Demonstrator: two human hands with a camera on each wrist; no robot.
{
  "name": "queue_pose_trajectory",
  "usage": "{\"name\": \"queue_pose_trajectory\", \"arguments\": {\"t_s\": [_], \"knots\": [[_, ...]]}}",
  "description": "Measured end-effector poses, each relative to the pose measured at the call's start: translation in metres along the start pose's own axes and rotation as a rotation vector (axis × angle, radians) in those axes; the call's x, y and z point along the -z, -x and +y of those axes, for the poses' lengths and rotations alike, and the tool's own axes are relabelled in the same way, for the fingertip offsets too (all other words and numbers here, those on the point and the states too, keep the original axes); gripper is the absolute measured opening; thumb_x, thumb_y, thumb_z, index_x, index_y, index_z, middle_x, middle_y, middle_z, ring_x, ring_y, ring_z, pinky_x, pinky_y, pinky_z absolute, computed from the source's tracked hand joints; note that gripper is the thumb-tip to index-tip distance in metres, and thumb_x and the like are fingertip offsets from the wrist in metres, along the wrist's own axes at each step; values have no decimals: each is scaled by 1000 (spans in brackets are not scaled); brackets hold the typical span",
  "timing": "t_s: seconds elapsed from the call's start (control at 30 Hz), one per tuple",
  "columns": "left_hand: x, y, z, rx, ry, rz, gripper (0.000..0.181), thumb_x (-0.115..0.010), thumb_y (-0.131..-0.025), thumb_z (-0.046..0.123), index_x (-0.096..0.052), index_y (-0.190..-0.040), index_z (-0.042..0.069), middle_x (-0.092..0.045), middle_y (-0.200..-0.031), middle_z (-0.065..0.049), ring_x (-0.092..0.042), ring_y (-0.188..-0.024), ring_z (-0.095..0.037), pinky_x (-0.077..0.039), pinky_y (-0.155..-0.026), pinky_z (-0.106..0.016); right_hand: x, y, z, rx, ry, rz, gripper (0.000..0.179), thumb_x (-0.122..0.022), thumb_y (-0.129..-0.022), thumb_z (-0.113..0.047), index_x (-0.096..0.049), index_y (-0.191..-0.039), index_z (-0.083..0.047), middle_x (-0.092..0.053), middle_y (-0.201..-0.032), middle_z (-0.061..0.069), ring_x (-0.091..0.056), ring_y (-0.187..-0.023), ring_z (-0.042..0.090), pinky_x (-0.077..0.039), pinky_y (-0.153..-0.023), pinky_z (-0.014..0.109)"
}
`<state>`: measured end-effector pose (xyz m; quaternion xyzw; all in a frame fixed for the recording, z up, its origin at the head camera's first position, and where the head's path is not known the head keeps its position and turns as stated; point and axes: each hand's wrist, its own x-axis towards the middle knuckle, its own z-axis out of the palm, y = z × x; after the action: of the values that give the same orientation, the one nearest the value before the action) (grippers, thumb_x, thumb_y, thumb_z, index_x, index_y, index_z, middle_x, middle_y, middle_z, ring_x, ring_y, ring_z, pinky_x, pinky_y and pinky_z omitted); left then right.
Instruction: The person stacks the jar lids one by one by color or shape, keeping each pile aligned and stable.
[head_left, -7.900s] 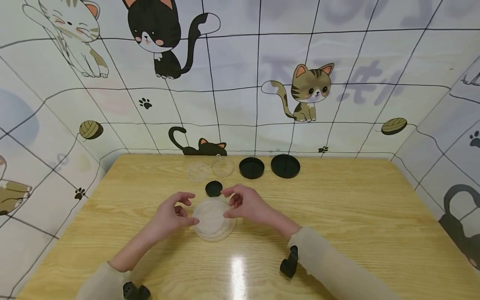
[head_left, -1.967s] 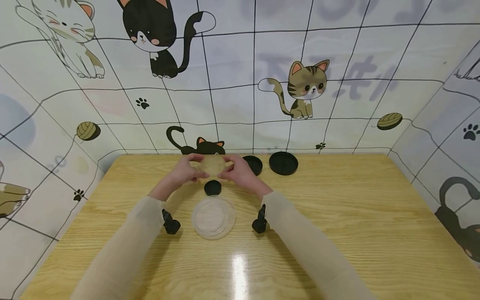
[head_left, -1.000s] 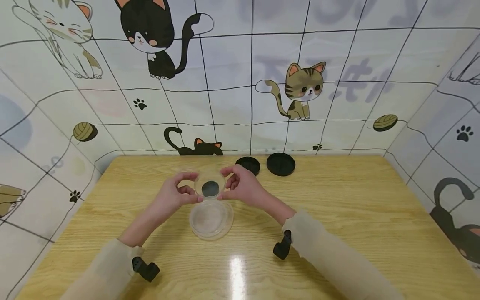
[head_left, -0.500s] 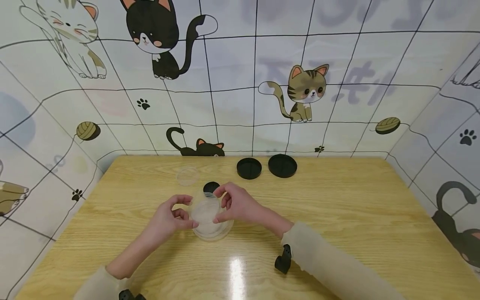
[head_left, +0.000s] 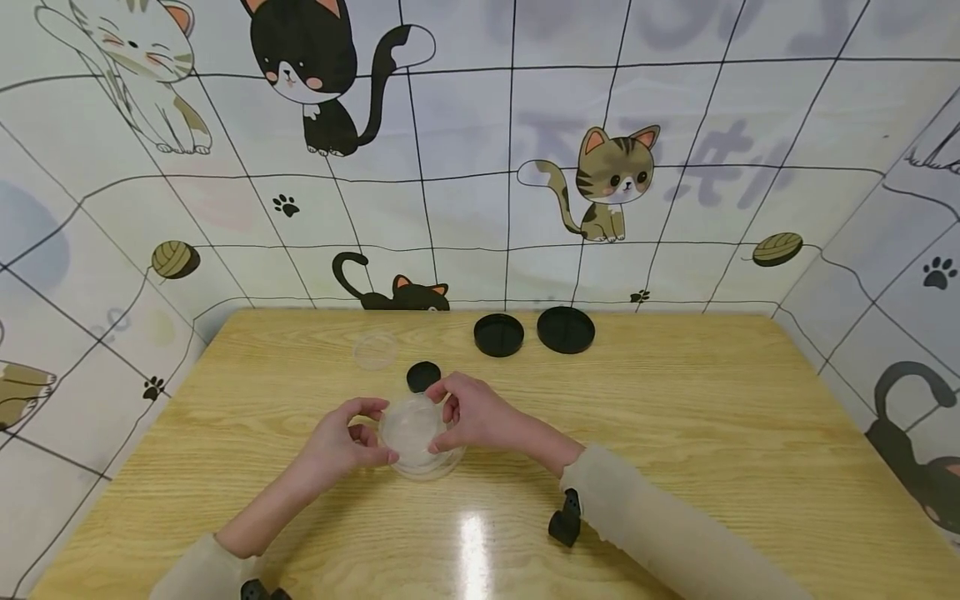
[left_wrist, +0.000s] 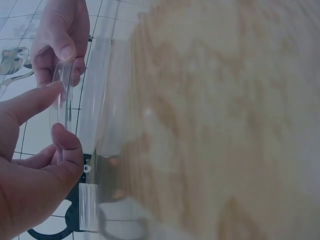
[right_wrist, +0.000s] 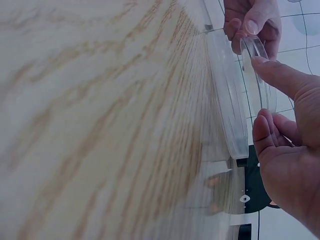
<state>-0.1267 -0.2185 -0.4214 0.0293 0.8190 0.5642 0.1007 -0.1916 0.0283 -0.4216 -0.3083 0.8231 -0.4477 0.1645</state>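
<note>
A clear, shallow round dish [head_left: 408, 427], like a petri dish, is held level between both hands. My left hand [head_left: 347, 440] pinches its left edge with thumb and fingertips. Opposite, my right hand [head_left: 480, 417] pinches the right edge the same way. Beneath the held dish, the stack of wider clear round pieces [head_left: 431, 473] lies on the table, partly covered in the head view. The right wrist view shows a gap between the held dish [right_wrist: 257, 82] and the stack [right_wrist: 231, 112]. Just behind the stack lies a small black round dish [head_left: 423, 377].
Along the back of the wooden table [head_left: 675, 433] lie another clear round piece [head_left: 375, 351], a medium black dish [head_left: 498, 335] and a large black dish [head_left: 566, 330]. A cat-patterned cloth wall [head_left: 465, 208] rises behind and at both sides.
Both hands took the clear dish from the back row and brought it nearer, past the small black dish, to over the clear stack. In the last half second they have barely moved.
</note>
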Motion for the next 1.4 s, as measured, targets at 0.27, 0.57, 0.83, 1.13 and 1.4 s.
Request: {"name": "queue_pose_trajectory", "arguments": {"t_s": [0.27,0.57,0.83,1.13,1.4], "knots": [[-3,-2,-3,27,-23,-5,75,-91,-74,1,-52,-138,-6,-55,-119,-17,-53,-72,-18,-43,-53,-25,-1,-1,2,11,19,-21,64,-92,-76,-11,-62,-132,-1,-55,-97,3,-58,-82,15,-49,-73,25],[-3,-2,-4,60,25,-17,75,-89,-75,-1,-50,-139,-5,-53,-119,-16,-55,-73,-18,-43,-53,-26,-4,-2,-1,6,93,-56,64,-91,-78,-13,-61,-134,-3,-53,-99,1,-56,-82,11,-49,-75,24],[-4,-2,-3,37,-3,-30,75,-89,-73,-1,-51,-138,-6,-53,-118,-16,-54,-72,-18,-45,-55,-26,-3,-1,-2,-11,140,-61,65,-92,-78,-16,-61,-135,-5,-53,-101,-1,-54,-85,11,-47,-77,24],[-4,-6,-2,12,-72,-37,73,-90,-74,1,-53,-136,-6,-52,-116,-16,-53,-71,-19,-45,-56,-25,-1,0,-1,10,195,-75,68,-92,-79,-18,-60,-137,-3,-53,-105,2,-53,-90,14,-45,-78,25],[-4,-6,-3,17,-83,-33,71,-91,-73,1,-55,-134,-5,-52,-116,-16,-52,-71,-20,-44,-57,-25,-1,-1,0,9,208,-90,68,-92,-79,-20,-60,-137,-5,-53,-105,0,-52,-89,13,-45,-78,26]]}}
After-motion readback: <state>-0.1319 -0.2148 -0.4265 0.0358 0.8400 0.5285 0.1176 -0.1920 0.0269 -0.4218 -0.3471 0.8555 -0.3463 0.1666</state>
